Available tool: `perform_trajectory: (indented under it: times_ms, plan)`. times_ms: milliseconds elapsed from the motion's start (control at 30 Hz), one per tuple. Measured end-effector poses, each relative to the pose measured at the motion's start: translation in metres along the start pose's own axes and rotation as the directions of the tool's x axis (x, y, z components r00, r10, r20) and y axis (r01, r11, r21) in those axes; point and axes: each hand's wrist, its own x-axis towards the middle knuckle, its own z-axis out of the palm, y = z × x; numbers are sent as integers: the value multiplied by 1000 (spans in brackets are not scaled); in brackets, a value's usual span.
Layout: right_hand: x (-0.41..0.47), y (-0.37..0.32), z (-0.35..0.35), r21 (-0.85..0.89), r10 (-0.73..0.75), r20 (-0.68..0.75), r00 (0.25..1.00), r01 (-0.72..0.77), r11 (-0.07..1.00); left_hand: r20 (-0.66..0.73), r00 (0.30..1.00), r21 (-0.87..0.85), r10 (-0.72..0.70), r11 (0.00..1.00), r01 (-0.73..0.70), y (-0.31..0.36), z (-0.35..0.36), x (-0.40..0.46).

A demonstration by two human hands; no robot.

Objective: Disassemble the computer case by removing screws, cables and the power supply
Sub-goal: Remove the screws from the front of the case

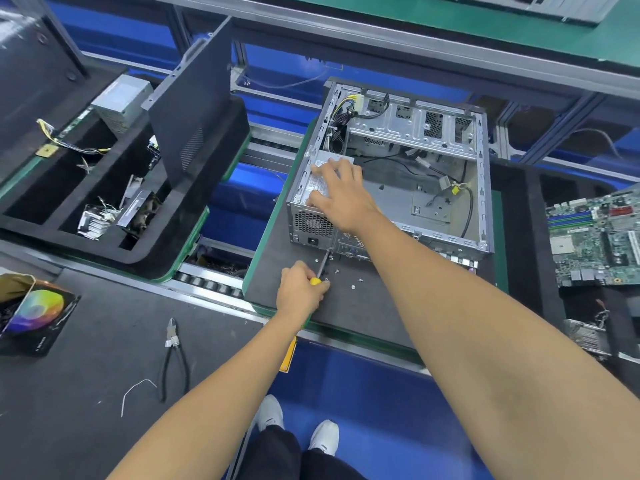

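Computer case [415, 174] lies on its side on a dark foam mat [284, 271], open face up, with its rear panel turned toward the person. Inside the case, at its near-left corner, sits the power supply [317, 188], its fan grille and socket showing through the rear panel. The right hand [341, 194] rests flat on top of the power supply, fingers spread and fairly straight, gripping nothing. Just in front of the case's rear panel, the left hand [299, 289] is curled round the yellow handle of a screwdriver [322, 268], whose shaft reaches up to the panel edge beside the power supply. Several loose screws [352, 286] lie on the mat close to the rear panel. A bundle of cables [341, 116] hangs at the case's far-left corner, and a black cable [468, 216] loops across its floor. Well to the right of the case lies a green motherboard [595, 237]. To the left of the case, a black tray [114, 202] holds removed parts, and nearer the person a pair of cutters [173, 355] lies on a grey surface.
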Motion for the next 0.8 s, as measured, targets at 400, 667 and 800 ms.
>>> perform_trajectory:
  times_ms: [400,667,800]
  plan:
    - [-2,-3,-1,-16,-6,13,1000,6,1000,132,986,-445,-98,884,147,-7,2,-3]
    - [-1,-3,-2,-23,-7,11,1000,7,1000,72,997,-147,-27,989,37,-1,-6,3]
    - [-1,-3,-2,-26,-3,15,1000,3,1000,93,990,-273,-107,953,129,-6,-5,3]
